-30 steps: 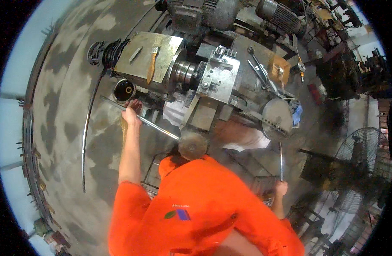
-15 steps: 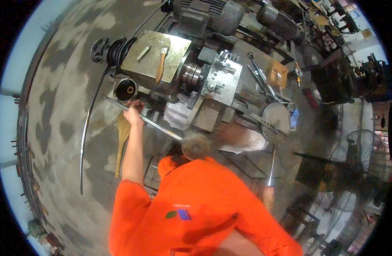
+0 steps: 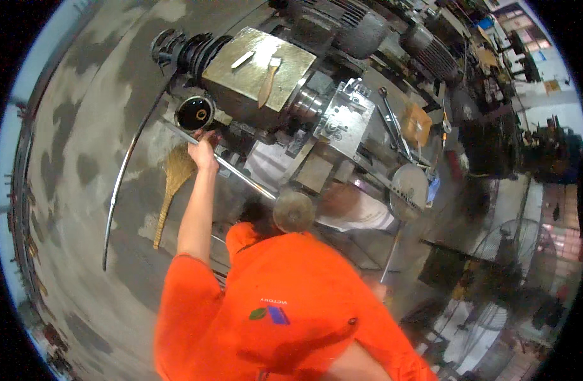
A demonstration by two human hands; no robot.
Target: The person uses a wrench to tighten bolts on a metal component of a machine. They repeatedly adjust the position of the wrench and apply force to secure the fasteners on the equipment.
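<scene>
My left hand (image 3: pixel 202 154) is closed around a long metal bar (image 3: pixel 244 179), beside a round dark pot (image 3: pixel 195 113) with a brass-coloured ring in it. At its near end the bar meets a round metal disc (image 3: pixel 293 211). My right hand (image 3: pixel 379 291), partly behind my orange sleeve and blurred, grips the lower end of a thin shiny rod (image 3: pixel 390 257). That rod runs up toward a second round plate (image 3: pixel 409 190). Ahead stands a lathe-like machine with a bright metal block (image 3: pixel 348 120). A wooden-handled brush (image 3: pixel 269 82) lies on its box-shaped housing (image 3: pixel 241 79).
A straw broom (image 3: pixel 172 187) lies on the floor left of my forearm, with a long dark hose or rod (image 3: pixel 123 168) further left. Wrenches (image 3: pixel 393 120) and a cardboard box (image 3: pixel 416 124) lie at the right. Motors (image 3: pixel 429 51) stand behind; a fan (image 3: pixel 507 247) is at far right.
The view has shifted slightly. My right hand and the lower end of its rod have swung left. My left hand stays on the bar.
</scene>
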